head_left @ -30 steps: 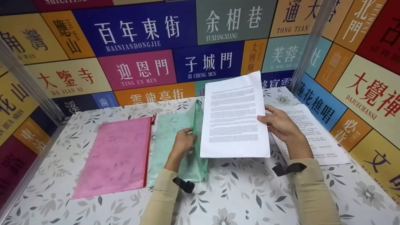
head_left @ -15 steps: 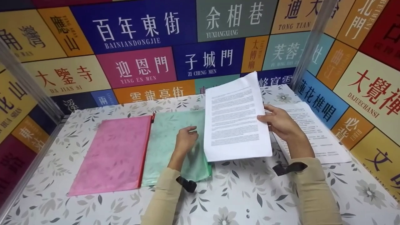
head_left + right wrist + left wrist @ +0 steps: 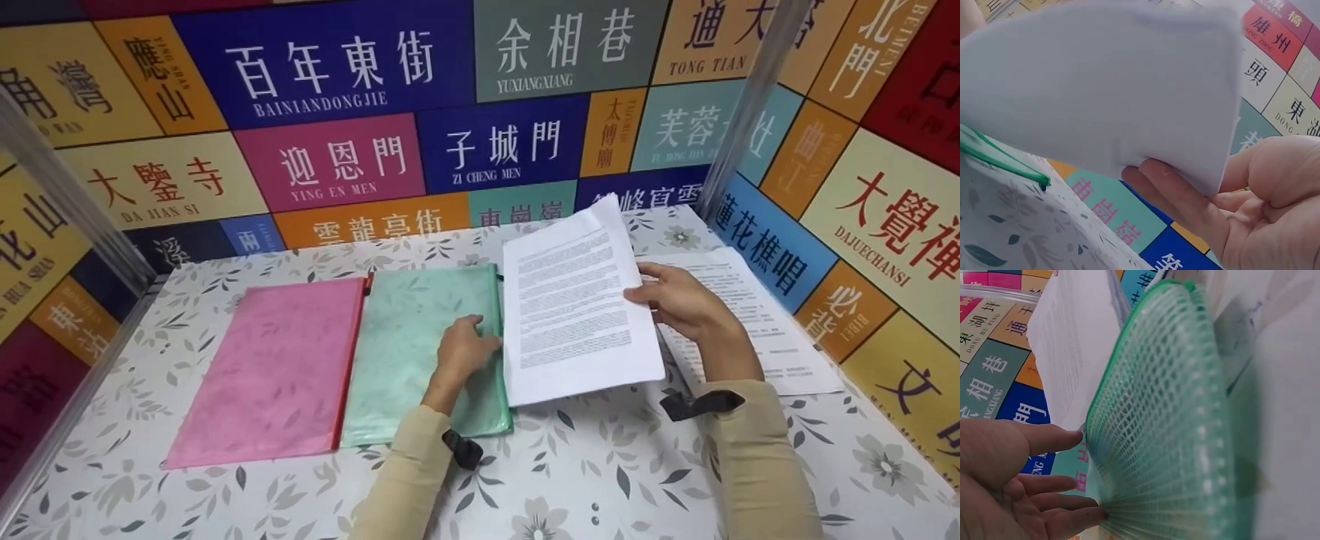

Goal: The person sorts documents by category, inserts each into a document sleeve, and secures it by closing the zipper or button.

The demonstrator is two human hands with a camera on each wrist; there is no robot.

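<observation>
My right hand [image 3: 694, 311] pinches a stack of printed paper sheets [image 3: 577, 315] by its right edge, thumb in front and fingers behind. The sheets are raised and tilted above the table, beside the right edge of a green mesh zipper folder [image 3: 409, 345]. My left hand [image 3: 459, 356] is over that folder's right side. In the left wrist view, the fairly straight thumb and fingertips touch the edge of the green folder [image 3: 1157, 394]. The back of the sheets [image 3: 1112, 90] fills much of the right wrist view, with fingers [image 3: 1168, 185] bent behind them.
A pink zipper folder [image 3: 274, 367] lies flat left of the green one. Another set of printed sheets [image 3: 750, 330] lies at the right, partly behind my right hand. The table [image 3: 600, 480] has a leaf pattern, with sign-covered walls [image 3: 322, 67] around it.
The green folder's raised right edge has come down. My left hand let go of it, then moved slightly right and down to touch it. The held sheets have shifted slightly right and lower.
</observation>
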